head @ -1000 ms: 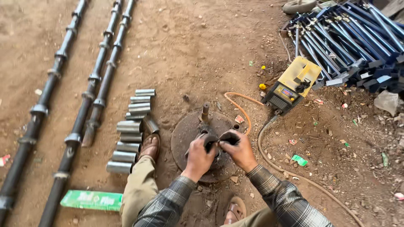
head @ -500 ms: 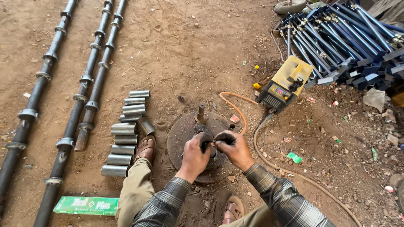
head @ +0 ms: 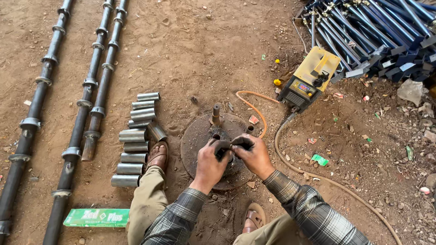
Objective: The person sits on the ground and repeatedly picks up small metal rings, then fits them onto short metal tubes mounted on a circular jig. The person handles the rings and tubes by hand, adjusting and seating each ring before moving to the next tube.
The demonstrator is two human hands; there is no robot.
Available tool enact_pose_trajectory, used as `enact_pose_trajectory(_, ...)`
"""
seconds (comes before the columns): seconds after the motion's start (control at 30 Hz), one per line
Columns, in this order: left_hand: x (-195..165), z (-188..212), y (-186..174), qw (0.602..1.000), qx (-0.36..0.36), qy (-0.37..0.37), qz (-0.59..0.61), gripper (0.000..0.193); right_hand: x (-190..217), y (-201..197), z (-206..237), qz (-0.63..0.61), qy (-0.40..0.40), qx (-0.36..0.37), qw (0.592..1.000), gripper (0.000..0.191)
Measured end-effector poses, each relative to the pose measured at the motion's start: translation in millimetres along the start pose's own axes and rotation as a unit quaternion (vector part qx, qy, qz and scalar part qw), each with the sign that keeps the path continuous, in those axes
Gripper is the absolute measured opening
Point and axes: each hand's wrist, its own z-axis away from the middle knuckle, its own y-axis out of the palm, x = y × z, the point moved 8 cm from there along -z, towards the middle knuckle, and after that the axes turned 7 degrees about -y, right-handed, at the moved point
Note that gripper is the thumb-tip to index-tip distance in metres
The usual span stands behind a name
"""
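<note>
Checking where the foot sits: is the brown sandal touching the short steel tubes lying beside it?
Touching. The head view shows the sandal toe pressed against the angled tube in the steel tubes, no gap visible.

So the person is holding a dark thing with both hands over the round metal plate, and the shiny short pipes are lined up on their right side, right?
Not quite: the head view shows the shiny short pipes on the person's left side. The rest holds: left hand and right hand hold a dark thing over the round metal plate.

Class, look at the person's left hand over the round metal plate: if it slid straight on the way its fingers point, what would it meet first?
The left hand points up and right, so it would probably meet the right hand first; both grip the dark piece between them.
</note>
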Motion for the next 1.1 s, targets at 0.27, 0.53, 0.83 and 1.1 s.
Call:
enact_pose_trajectory(0.27,24,-3,2,0.994,0.036,-0.082,0.065,0.014,12,5,2,0.003,-0.028,0.006,1.0,0.009)
enact_pose_trajectory(0.53,38,0,0,0.987,0.038,-0.11,0.113,0.011,22,10,5,0.039,-0.057,0.011,0.998,0.011)
enact_pose_trajectory(0.83,42,0,2,0.987,0.019,-0.114,0.113,0.011,2,13,2,0.079,0.04,0.009,0.996,0.01)
enact_pose_trajectory(1.1,17,6,-7,0.999,-0.04,-0.015,0.031,0.013,1,7,2,0.043,-0.01,-0.03,0.999,0.011)
